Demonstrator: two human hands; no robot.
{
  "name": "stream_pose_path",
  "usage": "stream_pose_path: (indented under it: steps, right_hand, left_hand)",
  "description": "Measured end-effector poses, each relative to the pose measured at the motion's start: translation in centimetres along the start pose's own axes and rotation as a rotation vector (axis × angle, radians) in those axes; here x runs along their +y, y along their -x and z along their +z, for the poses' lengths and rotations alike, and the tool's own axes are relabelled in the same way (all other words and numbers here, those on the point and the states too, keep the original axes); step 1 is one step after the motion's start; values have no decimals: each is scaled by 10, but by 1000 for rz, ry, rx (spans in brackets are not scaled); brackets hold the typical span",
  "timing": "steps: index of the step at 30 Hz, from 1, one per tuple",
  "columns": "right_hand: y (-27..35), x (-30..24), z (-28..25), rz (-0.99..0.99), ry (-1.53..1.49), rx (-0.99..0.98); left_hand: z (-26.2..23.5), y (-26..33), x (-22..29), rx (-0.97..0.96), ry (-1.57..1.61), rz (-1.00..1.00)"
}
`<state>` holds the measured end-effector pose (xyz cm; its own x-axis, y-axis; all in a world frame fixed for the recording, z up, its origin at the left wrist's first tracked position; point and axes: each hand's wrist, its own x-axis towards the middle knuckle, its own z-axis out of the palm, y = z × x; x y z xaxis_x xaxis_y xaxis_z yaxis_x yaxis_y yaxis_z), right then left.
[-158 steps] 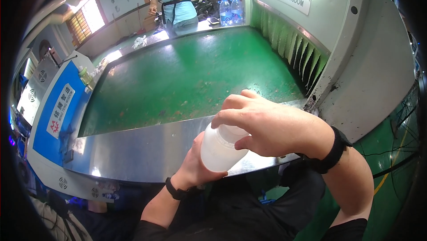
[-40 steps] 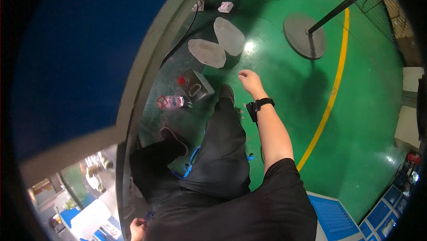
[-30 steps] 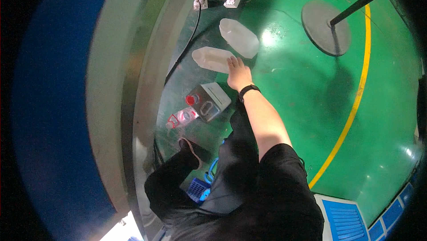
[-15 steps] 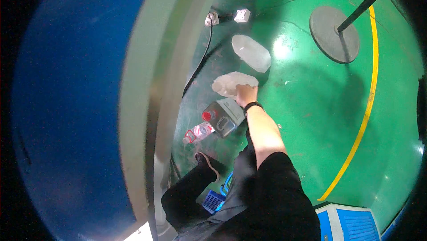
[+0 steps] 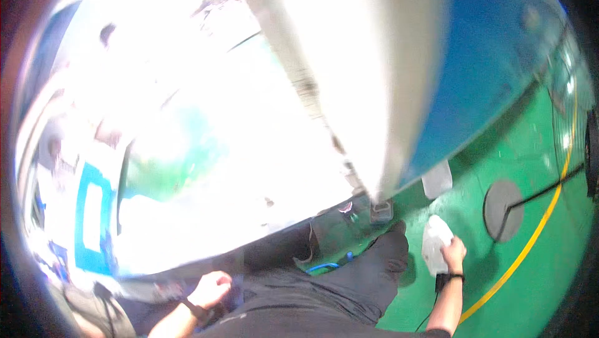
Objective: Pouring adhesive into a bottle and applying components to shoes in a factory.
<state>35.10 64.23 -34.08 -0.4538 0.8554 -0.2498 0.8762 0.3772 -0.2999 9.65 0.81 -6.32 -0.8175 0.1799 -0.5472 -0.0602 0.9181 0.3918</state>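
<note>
My right hand (image 5: 454,252) is closed round the upper side of a translucent white plastic jug (image 5: 432,249), held over the green floor to the right of my legs. Low on the left, my left hand (image 5: 213,289) has its fingers curled in, with nothing visible in it. A second translucent white jug (image 5: 438,181) is on the floor beyond, beside the blue panel. By the foot of the pale column sits a dark grey jug (image 5: 382,213), partly hidden. A small clear bottle (image 5: 348,211) lies left of it, blurred.
A pale column (image 5: 349,76) and a blue panel (image 5: 486,82) rise ahead. Left of them, glare washes out most detail. A pole stand with a round grey base (image 5: 496,204) stands right, near a yellow floor line (image 5: 530,247). Blue hose (image 5: 324,267) shows by my legs.
My view has swung left. The jug in my right hand has come off the floor spot beside the grey jug and is now nearer my right side. My left hand has come into view.
</note>
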Motion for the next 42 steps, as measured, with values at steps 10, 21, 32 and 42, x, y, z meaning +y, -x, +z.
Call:
stream_pose_path:
  steps: [10,21,32,42]
  right_hand:
    - [191,-92,-253,-155,-450,200]
    - [304,-294,-385,-680,-553,278]
    - [342,-480,-348,-1116,-511,98]
    - [347,-588,-279,-1345,-611,-217]
  left_hand:
    - [-97,9,-68,597,699,421]
    - [-109,-107,-91,591,872,553]
    - [-149,-129,-165,731,743,667]
    - [-158,-96,-189,741,876,533]
